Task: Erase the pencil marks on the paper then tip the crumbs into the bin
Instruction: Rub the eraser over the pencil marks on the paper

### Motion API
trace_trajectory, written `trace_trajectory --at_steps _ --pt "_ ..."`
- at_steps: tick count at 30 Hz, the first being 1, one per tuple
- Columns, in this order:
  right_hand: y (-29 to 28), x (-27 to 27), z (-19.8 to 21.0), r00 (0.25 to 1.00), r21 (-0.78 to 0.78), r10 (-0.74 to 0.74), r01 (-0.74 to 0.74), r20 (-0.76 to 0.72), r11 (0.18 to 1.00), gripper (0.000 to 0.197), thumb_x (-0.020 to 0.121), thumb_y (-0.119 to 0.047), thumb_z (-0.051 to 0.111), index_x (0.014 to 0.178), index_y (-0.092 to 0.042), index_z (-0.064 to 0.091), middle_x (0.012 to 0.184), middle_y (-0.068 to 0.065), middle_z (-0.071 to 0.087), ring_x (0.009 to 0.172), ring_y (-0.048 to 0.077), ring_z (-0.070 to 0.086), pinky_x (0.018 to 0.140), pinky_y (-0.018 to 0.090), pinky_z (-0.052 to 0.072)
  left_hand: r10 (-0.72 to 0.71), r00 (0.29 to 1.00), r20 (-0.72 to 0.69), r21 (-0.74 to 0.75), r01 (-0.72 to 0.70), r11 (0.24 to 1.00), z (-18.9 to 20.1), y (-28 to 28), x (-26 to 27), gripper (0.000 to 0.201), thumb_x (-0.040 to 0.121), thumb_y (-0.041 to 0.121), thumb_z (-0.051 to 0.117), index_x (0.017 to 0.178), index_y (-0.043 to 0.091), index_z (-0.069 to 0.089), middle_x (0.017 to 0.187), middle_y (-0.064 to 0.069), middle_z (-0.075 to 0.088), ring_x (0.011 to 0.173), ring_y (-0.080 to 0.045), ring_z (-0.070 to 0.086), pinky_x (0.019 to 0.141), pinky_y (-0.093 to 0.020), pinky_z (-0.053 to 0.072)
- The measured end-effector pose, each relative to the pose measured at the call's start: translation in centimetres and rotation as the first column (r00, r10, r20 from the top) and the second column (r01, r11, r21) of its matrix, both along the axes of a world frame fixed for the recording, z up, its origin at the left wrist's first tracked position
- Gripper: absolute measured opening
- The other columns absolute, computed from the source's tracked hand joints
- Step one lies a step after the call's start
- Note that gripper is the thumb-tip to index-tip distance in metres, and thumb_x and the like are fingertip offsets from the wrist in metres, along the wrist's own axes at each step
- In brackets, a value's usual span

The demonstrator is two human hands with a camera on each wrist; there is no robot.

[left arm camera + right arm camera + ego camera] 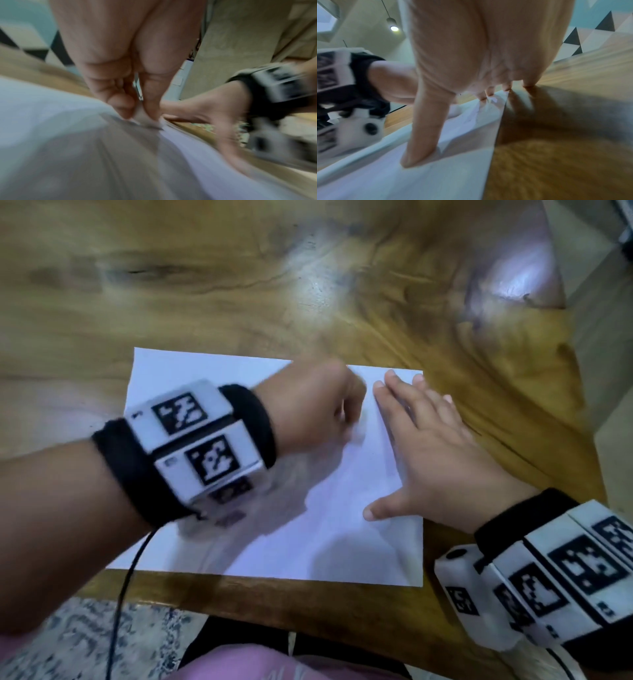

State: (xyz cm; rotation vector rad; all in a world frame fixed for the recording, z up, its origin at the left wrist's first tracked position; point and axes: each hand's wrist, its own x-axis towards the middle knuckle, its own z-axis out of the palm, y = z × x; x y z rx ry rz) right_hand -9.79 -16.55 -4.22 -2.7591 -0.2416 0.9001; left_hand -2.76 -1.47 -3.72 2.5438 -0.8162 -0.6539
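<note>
A white sheet of paper [308, 535] lies on the wooden table [239, 285] near its front edge. My left hand [352, 422] is curled over the upper middle of the sheet, its fingertips [150, 112] pinching a small pale eraser [141, 117] against the paper [34, 108]; it is motion-blurred. My right hand [421, 446] lies flat with fingers spread on the sheet's right edge. Its thumb [419, 155] presses the paper [453, 175], and its outer fingers reach onto the wood. Any pencil marks are too faint and blurred to make out. No bin is in view.
The table's front edge [274, 594] runs just below the sheet, with a patterned rug [68, 638] and pink clothing [257, 662] beneath. A black cable [126, 587] hangs from my left wrist. Bare wood stretches beyond and to the right of the paper.
</note>
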Motion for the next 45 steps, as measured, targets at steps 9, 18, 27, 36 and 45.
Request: trace_trajectory --at_steps 9,18,27,36,45 --pt "0.0 0.0 -0.1 1.0 0.001 -0.004 0.004 -0.009 1.0 0.138 0.052 -0.061 0.076 0.144 -0.026 -0.02 0.149 -0.016 -0.029 0.136 0.012 -0.032 0.111 0.033 -0.018 -0.078 0.986 -0.145 -0.019 0.076 0.997 -0.4 1.1 -2.2 0.012 0.069 0.026 0.072 0.074 0.016 0.068 0.072 0.003 0.063 0.064 -0.013 0.051 0.059 -0.016 0.036" --pt "0.0 0.1 -0.1 1.0 0.001 -0.004 0.004 -0.007 1.0 0.139 0.05 -0.063 0.076 0.144 -0.026 -0.02 0.149 -0.016 -0.029 0.136 0.011 -0.031 0.111 0.033 -0.017 -0.1 0.991 -0.087 -0.045 0.096 0.994 -0.4 0.9 -2.7 0.011 0.073 0.024 0.069 0.067 0.017 0.063 0.064 0.005 0.051 0.063 -0.017 0.048 0.061 -0.022 0.03" --pt "0.1 0.1 -0.2 1.0 0.002 -0.003 0.003 -0.007 1.0 0.139 0.05 -0.063 0.076 0.144 -0.026 -0.02 0.149 -0.017 -0.028 0.136 0.011 -0.032 0.11 0.032 -0.018 0.091 0.992 0.084 -0.031 -0.088 0.996 -0.2 -0.7 0.7 0.01 0.077 0.016 0.064 0.086 0.016 0.068 0.076 0.003 0.052 0.074 -0.016 0.047 0.059 -0.018 0.025" --pt "-0.1 0.1 -0.4 1.0 0.014 0.003 -0.003 -0.017 1.0 0.138 0.052 -0.063 0.075 0.144 -0.026 -0.021 0.148 -0.016 -0.032 0.135 0.011 -0.034 0.111 0.033 -0.019 -0.086 0.994 -0.066 -0.018 0.085 0.996 -0.5 0.4 -2.3 0.006 0.074 0.023 0.067 0.077 0.018 0.067 0.065 0.008 0.048 0.058 -0.006 0.042 0.058 -0.022 0.03" --pt "-0.1 0.2 -0.5 1.0 0.004 -0.006 0.006 -0.011 1.0 0.14 0.049 -0.062 0.077 0.144 -0.027 -0.019 0.149 -0.016 -0.029 0.136 0.01 -0.032 0.111 0.031 -0.018 -0.097 0.994 -0.057 -0.009 0.096 0.995 -0.1 0.5 -3.5 0.006 0.075 0.013 0.063 0.07 0.016 0.064 0.058 0.008 0.047 0.057 -0.01 0.044 0.056 -0.024 0.032"
